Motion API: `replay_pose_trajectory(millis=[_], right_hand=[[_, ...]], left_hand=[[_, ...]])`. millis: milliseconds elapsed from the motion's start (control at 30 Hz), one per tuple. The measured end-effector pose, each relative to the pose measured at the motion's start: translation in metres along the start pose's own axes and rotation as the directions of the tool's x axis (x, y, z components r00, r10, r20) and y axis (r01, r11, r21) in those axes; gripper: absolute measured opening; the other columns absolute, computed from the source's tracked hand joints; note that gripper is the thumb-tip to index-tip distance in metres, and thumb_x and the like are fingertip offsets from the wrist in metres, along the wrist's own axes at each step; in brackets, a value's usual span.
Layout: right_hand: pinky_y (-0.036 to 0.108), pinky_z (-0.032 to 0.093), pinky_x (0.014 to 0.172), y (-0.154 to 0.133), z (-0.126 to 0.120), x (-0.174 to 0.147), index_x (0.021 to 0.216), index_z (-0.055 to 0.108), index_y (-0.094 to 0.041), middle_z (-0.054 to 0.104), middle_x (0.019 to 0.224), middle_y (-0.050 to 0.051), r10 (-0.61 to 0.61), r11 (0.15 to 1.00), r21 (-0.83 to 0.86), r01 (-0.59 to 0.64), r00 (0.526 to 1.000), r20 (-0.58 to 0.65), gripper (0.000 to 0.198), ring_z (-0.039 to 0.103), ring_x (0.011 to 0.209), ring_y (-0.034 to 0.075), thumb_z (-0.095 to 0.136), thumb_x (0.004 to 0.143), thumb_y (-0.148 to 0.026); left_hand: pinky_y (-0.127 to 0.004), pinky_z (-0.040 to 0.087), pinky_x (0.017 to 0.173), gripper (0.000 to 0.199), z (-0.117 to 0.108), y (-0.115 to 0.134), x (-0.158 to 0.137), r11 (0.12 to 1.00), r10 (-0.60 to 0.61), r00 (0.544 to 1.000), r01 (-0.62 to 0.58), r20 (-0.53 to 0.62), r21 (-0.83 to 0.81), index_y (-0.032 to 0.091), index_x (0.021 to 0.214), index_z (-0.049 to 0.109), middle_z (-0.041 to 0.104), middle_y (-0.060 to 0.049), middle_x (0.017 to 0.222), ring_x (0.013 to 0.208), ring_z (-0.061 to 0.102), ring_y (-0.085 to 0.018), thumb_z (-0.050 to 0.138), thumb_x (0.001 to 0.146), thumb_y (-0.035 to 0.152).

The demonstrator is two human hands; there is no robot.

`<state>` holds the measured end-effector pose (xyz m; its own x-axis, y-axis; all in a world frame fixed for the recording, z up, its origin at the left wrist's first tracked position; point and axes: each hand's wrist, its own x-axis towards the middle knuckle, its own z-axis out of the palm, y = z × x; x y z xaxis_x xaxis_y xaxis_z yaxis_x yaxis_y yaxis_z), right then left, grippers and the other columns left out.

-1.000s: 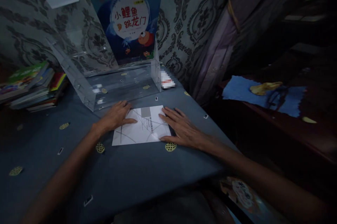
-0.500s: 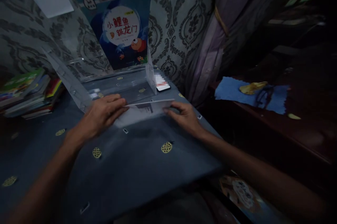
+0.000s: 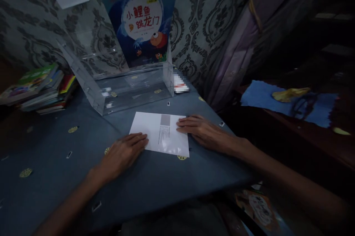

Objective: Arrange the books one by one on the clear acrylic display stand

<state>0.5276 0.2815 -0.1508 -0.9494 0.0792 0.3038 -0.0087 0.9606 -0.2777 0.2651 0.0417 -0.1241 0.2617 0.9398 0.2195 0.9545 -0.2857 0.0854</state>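
Observation:
A white printed sheet (image 3: 151,127), with a grey block and small lines of text on it, lies flat on the dark blue tablecloth. My left hand (image 3: 126,151) rests at its lower left edge, fingers stretched out over the corner. Across from it, my right hand (image 3: 201,130) lies on the right edge with its fingers extended flat. Just behind the sheet stands a clear plastic stand (image 3: 130,97) with upright sides. A blue picture book (image 3: 145,18) with red lettering leans upright at the back of the stand.
To the left is a stack of books (image 3: 47,88). A device with a lit, blurred screen (image 3: 181,84) lies behind the stand's right side. Past the table's right edge, a blue cloth (image 3: 257,97) holds a yellowish item. A purple curtain (image 3: 235,58) hangs by the patterned wall.
The sheet was held tilted up between both hands; now it lies flat on the table. Both hands have come down onto it and their fingers have straightened. The camera view has shifted.

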Motion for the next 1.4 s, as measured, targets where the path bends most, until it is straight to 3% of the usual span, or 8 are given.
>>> replay_pose_trajectory(millis=[200, 367, 500, 633, 800, 967, 1167, 1400], right_hand=[[0.050, 0.051, 0.104, -0.026, 0.008, 0.019, 0.123, 0.073, -0.024, 0.072, 0.127, 0.012, -0.022, 0.999, -0.038, 0.021, 0.999, -0.046, 0.032, 0.065, 0.122, 0.028, 0.052, 0.099, -0.025], [0.050, 0.052, 0.104, -0.023, 0.016, 0.015, 0.125, 0.072, -0.024, 0.072, 0.129, 0.011, -0.024, 0.999, -0.047, 0.021, 0.998, -0.058, 0.032, 0.064, 0.123, 0.028, 0.050, 0.100, -0.026], [0.049, 0.052, 0.103, -0.025, 0.013, 0.019, 0.121, 0.072, -0.022, 0.073, 0.127, 0.012, -0.020, 0.998, -0.065, 0.017, 0.999, -0.047, 0.031, 0.064, 0.123, 0.028, 0.050, 0.101, -0.027], [0.049, 0.047, 0.111, -0.048, 0.019, 0.051, 0.129, 0.068, -0.020, 0.068, 0.136, 0.012, -0.040, 0.999, 0.008, 0.040, 0.997, 0.059, 0.034, 0.060, 0.131, 0.026, 0.049, 0.102, -0.027], [0.049, 0.032, 0.124, -0.087, 0.047, 0.103, 0.144, 0.056, -0.017, 0.055, 0.153, 0.013, -0.205, 0.975, 0.118, 0.186, 0.964, 0.170, 0.043, 0.045, 0.147, 0.022, 0.046, 0.102, -0.018], [0.043, 0.029, 0.127, -0.104, 0.060, 0.115, 0.147, 0.051, -0.013, 0.051, 0.156, 0.013, -0.333, 0.932, 0.219, 0.290, 0.922, 0.196, 0.044, 0.041, 0.149, 0.019, 0.043, 0.104, -0.017], [0.044, 0.028, 0.128, -0.083, 0.054, 0.101, 0.151, 0.047, -0.012, 0.043, 0.161, 0.016, -0.028, 0.987, 0.162, -0.002, 0.983, 0.181, 0.051, 0.033, 0.153, 0.023, 0.044, 0.107, -0.038], [0.052, 0.031, 0.126, -0.049, 0.036, 0.054, 0.152, 0.044, -0.001, 0.039, 0.161, 0.025, 0.282, 0.959, 0.009, -0.283, 0.957, 0.065, 0.060, 0.029, 0.154, 0.031, 0.041, 0.106, -0.040]], left_hand=[[-0.045, 0.058, 0.101, 0.038, 0.002, -0.053, 0.015, 0.993, -0.107, 0.994, 0.108, 0.007, -0.056, 0.020, 0.131, 0.061, 0.066, -0.012, 0.138, 0.126, 0.064, -0.025, 0.042, 0.099, 0.013], [-0.046, 0.052, 0.108, 0.035, 0.009, -0.090, 0.039, 0.975, -0.167, 0.986, 0.163, -0.016, -0.153, 0.018, 0.128, 0.061, 0.070, -0.012, 0.131, 0.126, 0.064, -0.024, 0.039, 0.102, 0.021], [-0.051, 0.044, 0.114, 0.036, 0.007, -0.092, 0.039, 0.964, -0.215, 0.976, 0.219, 0.042, -0.148, 0.019, 0.133, 0.057, 0.064, -0.013, 0.142, 0.134, 0.057, -0.026, 0.043, 0.103, 0.031], [-0.053, 0.036, 0.120, 0.047, 0.007, -0.090, 0.027, 0.967, -0.207, 0.974, 0.219, 0.096, -0.132, 0.019, 0.147, 0.045, 0.051, -0.014, 0.155, 0.146, 0.045, -0.026, 0.045, 0.103, 0.035], [-0.053, 0.037, 0.120, 0.051, 0.006, -0.091, 0.026, 0.957, -0.232, 0.964, 0.250, 0.130, -0.148, 0.016, 0.150, 0.040, 0.050, -0.017, 0.155, 0.146, 0.044, -0.027, 0.043, 0.103, 0.035], [-0.051, 0.034, 0.122, 0.050, 0.009, -0.091, 0.027, 0.964, -0.194, 0.976, 0.208, 0.098, -0.164, 0.017, 0.149, 0.043, 0.052, -0.014, 0.154, 0.149, 0.041, -0.026, 0.041, 0.102, 0.031], [-0.051, 0.035, 0.122, 0.048, 0.013, -0.092, 0.025, 0.973, -0.175, 0.982, 0.184, 0.076, -0.140, 0.017, 0.147, 0.047, 0.052, -0.014, 0.155, 0.148, 0.042, -0.027, 0.038, 0.103, 0.035], [-0.052, 0.038, 0.120, 0.047, 0.020, -0.095, 0.024, 0.981, -0.179, 0.983, 0.182, 0.049, -0.067, 0.017, 0.145, 0.049, 0.052, -0.013, 0.155, 0.148, 0.043, -0.026, 0.036, 0.103, 0.035]])
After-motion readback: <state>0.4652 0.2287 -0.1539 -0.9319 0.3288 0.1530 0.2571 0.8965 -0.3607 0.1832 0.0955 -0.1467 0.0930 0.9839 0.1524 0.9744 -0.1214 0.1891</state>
